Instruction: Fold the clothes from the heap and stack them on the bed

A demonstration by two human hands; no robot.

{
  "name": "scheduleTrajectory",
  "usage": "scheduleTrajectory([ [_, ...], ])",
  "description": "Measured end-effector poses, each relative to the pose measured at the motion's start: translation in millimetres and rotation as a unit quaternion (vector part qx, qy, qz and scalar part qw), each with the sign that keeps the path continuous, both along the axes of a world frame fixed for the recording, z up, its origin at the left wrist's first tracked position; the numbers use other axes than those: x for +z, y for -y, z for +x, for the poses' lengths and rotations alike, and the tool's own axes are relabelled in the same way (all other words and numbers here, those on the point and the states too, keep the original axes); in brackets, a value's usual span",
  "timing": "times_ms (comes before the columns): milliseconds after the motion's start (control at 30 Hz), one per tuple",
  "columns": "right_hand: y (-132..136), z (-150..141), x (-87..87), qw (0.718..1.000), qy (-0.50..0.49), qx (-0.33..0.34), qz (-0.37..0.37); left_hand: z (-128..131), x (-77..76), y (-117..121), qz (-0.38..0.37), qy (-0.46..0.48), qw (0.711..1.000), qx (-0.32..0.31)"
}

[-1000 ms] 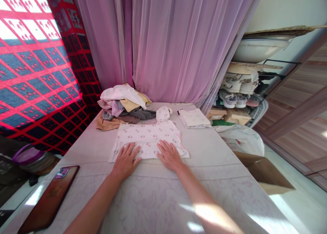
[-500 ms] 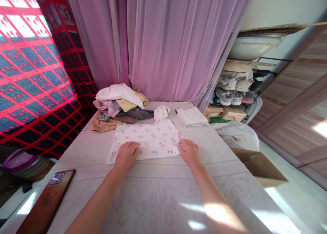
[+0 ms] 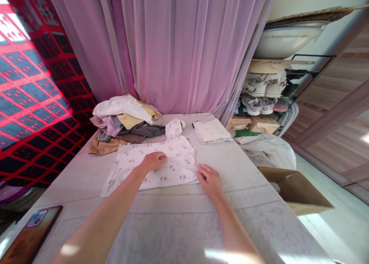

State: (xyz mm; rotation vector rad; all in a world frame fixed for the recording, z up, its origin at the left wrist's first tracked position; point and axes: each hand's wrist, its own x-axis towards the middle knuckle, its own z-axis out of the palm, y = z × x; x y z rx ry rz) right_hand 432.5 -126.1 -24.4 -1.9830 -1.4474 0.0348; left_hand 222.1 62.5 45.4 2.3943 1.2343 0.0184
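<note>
A white baby shirt (image 3: 161, 179) with a small printed pattern and pink neck trim lies flat on the covered table. One sleeve points toward the back. My left hand (image 3: 155, 161) is over the middle of the shirt, its fingers curled in; whatever is inside them is hidden. At the right end, my right hand (image 3: 209, 179) pinches the near corner by the pink trim. A shallow crease runs through the cloth between my hands.
Mixed clothes (image 3: 123, 121) lie heaped at the back left, and a folded stack (image 3: 211, 131) sits at the back right. A phone (image 3: 31, 233) rests on the table's left edge. Right of the table stand an open cardboard box (image 3: 296, 191) and a shoe rack (image 3: 305, 73).
My left hand has left the shirt's near edge and moved up and right over its middle, fingers now curled. My right hand stays at the neck end. The camera view has shifted slightly.
</note>
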Motion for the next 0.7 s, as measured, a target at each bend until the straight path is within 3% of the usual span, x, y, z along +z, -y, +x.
scheduleTrajectory([
  [300, 8, 2, 9.9, 0.997, -0.05, 0.061, -0.004, 0, -1.6, -8, -0.048, 0.013, 0.998, -0.032],
  [700, 6, -9, 16.4, 0.995, 0.044, 0.089, 0.019, 0, 1.4, -16, -0.097, 0.021, 0.993, -0.057],
])
